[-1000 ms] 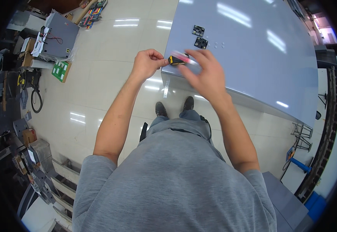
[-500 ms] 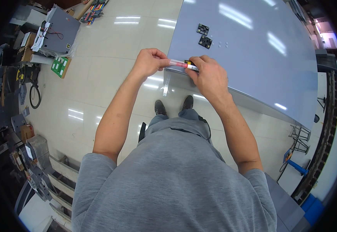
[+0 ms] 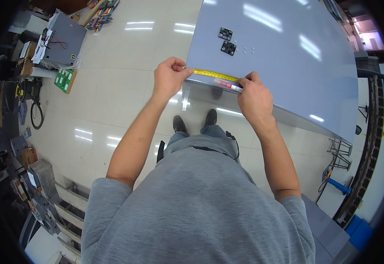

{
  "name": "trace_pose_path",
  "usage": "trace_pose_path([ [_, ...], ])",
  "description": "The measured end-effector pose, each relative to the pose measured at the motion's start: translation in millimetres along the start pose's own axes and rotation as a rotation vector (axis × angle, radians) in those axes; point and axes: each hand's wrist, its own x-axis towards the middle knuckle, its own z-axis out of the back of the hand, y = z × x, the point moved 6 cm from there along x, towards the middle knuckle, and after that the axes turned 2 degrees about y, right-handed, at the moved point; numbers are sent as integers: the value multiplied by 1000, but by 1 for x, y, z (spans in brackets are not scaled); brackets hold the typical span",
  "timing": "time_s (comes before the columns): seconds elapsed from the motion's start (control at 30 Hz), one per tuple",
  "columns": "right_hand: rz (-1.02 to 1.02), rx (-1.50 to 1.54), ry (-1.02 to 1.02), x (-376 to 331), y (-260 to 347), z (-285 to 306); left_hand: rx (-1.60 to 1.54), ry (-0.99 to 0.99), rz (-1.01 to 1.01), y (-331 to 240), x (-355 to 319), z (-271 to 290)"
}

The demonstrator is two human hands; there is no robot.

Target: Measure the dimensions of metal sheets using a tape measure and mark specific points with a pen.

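My left hand (image 3: 169,80) pinches the free end of a yellow tape measure (image 3: 214,75) at the left corner of a large grey panel (image 3: 280,70). The blade stretches to the right along the panel's near edge. At its other end my right hand (image 3: 256,100) is closed round the tape's case, which the fingers mostly hide. A marker pen (image 3: 228,85) with a clear and pink barrel and a white end also sticks out of the right hand, lying just below the blade.
Two black hinge-like parts (image 3: 228,48) lie on the panel, with several small nuts or washers (image 3: 248,49) beside them. A grey metal box (image 3: 64,37) and a green board (image 3: 65,81) stand at the left. A blue-handled tool (image 3: 338,186) is at the right.
My right hand has moved right, away from the left hand, and the yellow blade now shows drawn out between them. The marker has moved right with the right hand.
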Motion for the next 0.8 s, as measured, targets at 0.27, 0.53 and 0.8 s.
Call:
trace_pose_path([
  [0.27,2,0,25,-1,1,8,-40,-63,-6,12,-7,2],
  [0.53,80,-61,135,2,-3,6,-201,-151,-29,23,-14,-6],
  [0.8,217,-47,164,-1,-5,15,97,-421,-322,3,-52,-27],
])
